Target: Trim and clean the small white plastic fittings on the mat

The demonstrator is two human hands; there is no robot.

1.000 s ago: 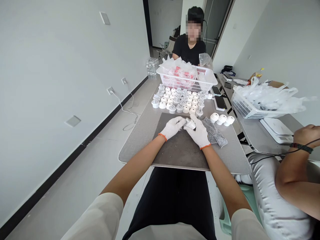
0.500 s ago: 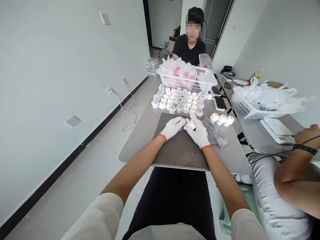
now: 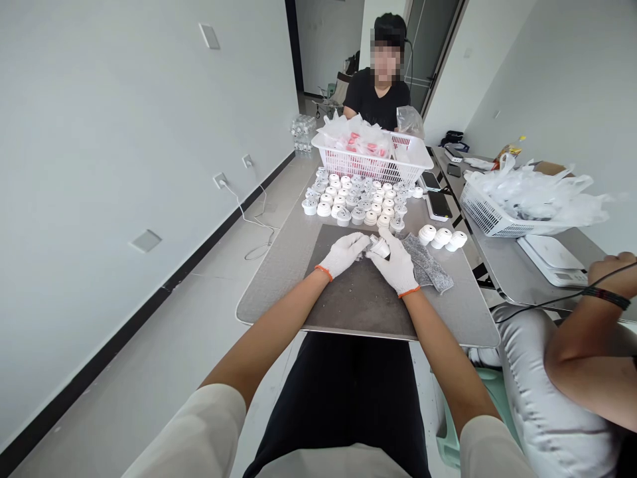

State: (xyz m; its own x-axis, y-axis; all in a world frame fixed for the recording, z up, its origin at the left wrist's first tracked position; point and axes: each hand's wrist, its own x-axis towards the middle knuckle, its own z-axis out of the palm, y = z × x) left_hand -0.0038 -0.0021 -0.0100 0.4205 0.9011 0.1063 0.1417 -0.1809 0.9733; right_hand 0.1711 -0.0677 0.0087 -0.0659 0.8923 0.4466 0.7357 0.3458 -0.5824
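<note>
Both hands wear white knit gloves with orange cuffs. My right hand is closed around a small white round plastic-looking part, tilted on its side above the dark mat. My left hand meets it from the left, fingers pinched together at the part's near end; a small greyish bit shows at those fingertips, too small to name. Just beyond stand rows of similar white and grey round parts. A grey knitted cloth lies beside my right hand, with three white round parts behind it.
A white basket of plastic bags stands at the table's far end, a person behind it. Phones lie right of the rows. On the side table are another basket and a white scale. A co-worker's arm is at right.
Both hands and the white part stay almost in the same place. Only a very slight shift of the view and of the co-worker's arm shows.
</note>
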